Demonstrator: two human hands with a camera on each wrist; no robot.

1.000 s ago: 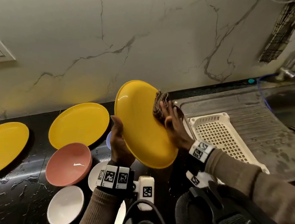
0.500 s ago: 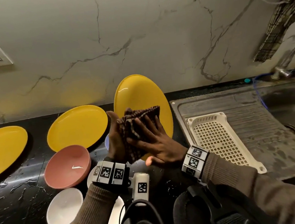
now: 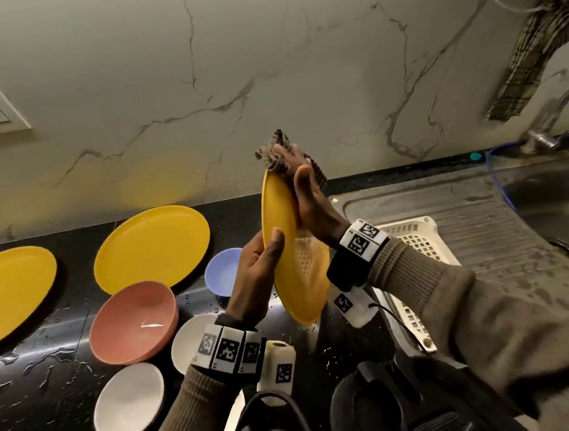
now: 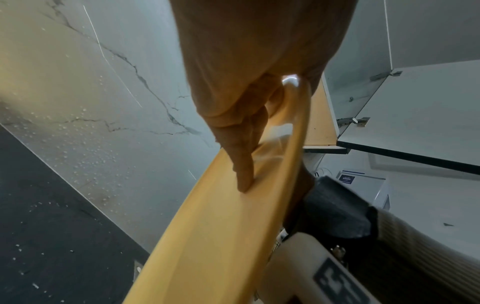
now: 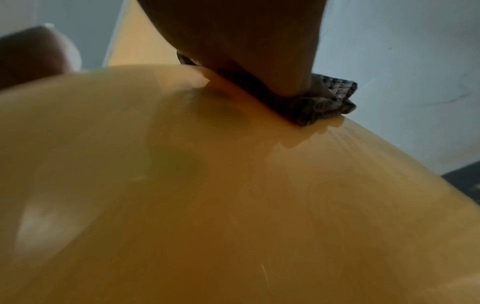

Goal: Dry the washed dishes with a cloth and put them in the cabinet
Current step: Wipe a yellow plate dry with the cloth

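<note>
Nearest, on the wet black countertop (image 3: 50, 390): 2 white bowls (image 3: 129, 402), the second (image 3: 191, 340) partly hidden behind the left wrist. Next: 1 pink bowl (image 3: 133, 322); 1 blue bowl (image 3: 222, 272).

Held above the counter: 1 yellow plate (image 3: 298, 276), tilted nearly on edge, close to upright.
- Left hand (image 3: 252, 280): grips the plate's lower left rim, thumb laid over the near face. In the left wrist view the fingers (image 4: 241, 164) lie together against the other face.
- Right hand (image 3: 313, 202): palm and straight fingers flat on the plate's right-hand face, pressing 1 checked cloth (image 3: 279, 150) against the upper rim. In the right wrist view the cloth (image 5: 324, 102) is bunched under the fingertips.

Right of the hands: 1 white perforated tray (image 3: 413, 248) on the steel drainboard (image 3: 484, 232).

Farther back: 2 yellow plates lying flat, one centre (image 3: 151, 247), one far left (image 3: 7, 291).

Farthest: 1 tap (image 3: 544, 130) and 1 hanging checked towel (image 3: 530, 56).
</note>
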